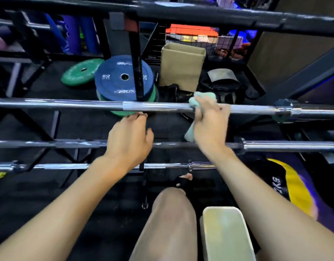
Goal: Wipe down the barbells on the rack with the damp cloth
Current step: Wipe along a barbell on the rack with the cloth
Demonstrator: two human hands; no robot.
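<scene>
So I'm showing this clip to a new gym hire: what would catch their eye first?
Probably the right hand gripping a pale green cloth against the top barbell, right of centre. Next, the left hand hovering open between that bar and the middle barbell. Behind, a blue weight plate lies stacked on green ones on the floor.

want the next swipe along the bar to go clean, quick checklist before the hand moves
1. Cloth gripped by right hand: ok.
2. Cloth wrapped on top barbell: ok.
3. Left hand off the wiping path: ok, it is below the bar, holding nothing.
4. Path toward the collar free: ok.
5. Cloth damp enough: cannot tell.
6. Two lower barbells wiped: cannot tell.
</scene>
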